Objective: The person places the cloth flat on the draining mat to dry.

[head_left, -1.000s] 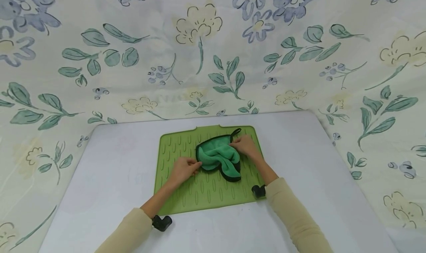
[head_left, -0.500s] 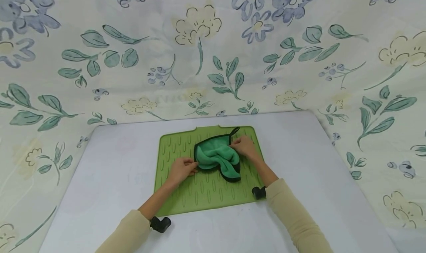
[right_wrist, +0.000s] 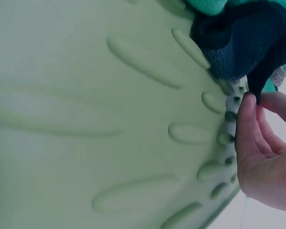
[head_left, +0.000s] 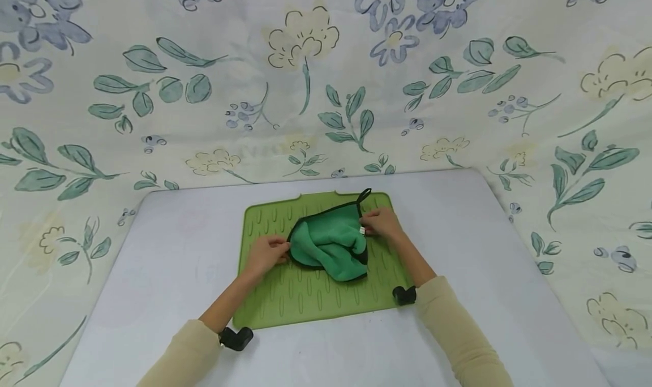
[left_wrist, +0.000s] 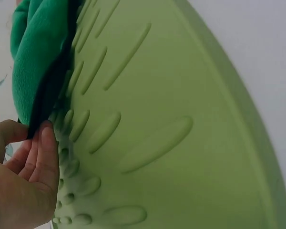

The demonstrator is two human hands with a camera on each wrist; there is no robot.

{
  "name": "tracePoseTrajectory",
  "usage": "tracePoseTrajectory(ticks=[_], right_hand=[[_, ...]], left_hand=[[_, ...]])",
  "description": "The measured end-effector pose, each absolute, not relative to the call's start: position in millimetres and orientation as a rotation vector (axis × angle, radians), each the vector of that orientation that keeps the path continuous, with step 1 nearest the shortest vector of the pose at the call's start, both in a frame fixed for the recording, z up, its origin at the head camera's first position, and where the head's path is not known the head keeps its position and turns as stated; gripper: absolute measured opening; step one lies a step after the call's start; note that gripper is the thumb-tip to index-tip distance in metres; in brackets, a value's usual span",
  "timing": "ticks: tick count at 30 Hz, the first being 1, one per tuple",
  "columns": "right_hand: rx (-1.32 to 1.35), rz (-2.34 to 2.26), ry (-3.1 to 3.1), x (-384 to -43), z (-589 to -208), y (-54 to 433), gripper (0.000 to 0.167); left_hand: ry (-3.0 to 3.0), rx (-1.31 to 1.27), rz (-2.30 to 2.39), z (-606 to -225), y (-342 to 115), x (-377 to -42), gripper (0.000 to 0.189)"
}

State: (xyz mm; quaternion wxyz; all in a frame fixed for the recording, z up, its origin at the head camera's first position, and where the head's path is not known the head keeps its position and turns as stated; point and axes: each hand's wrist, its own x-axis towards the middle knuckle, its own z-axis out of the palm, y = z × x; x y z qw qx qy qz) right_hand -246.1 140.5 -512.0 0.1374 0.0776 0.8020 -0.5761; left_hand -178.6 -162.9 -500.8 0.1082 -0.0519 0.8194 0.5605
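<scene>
A crumpled green cloth [head_left: 331, 243] with black edging lies over the middle of a lime-green ribbed mat [head_left: 300, 302]. My left hand [head_left: 266, 256] pinches the cloth's left edge between thumb and fingers; the left wrist view shows that grip on the dark border of the cloth [left_wrist: 43, 62]. At the right side, my right hand [head_left: 383, 224] pinches the cloth's black edge just below a hanging loop [head_left: 364, 194]. A small white tag [head_left: 362, 230] shows beside those fingers. In the right wrist view the cloth's dark underside [right_wrist: 252, 38] folds over near the fingertips.
The mat lies on a white table [head_left: 168, 262]. Behind the table and at its sides hangs a floral-patterned sheet [head_left: 305, 121]. A black camera mount sits at each wrist, the left one [head_left: 236, 338] close to the mat's front corner.
My left hand has moved left with the cloth's edge, and my right hand slightly right. The cloth is stretched wider, its lower fold has spread, and the white tag has come into sight.
</scene>
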Motion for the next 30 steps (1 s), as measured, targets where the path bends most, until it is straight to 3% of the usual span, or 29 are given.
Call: tracePoseTrajectory(ticks=[16,30], right_hand=[[0.216,-1.705,2.314,-250.2,-512.8,153.5,0.025],[0.198,-1.694,2.256,-243.8,-510.1,145.6,0.026]], left_hand=[[2.544,-0.118,1.539,-501.1,-173.0,-192.0,0.027],[2.427,-0.193,1.567,-499.3,-169.3,-167.3,0.026]])
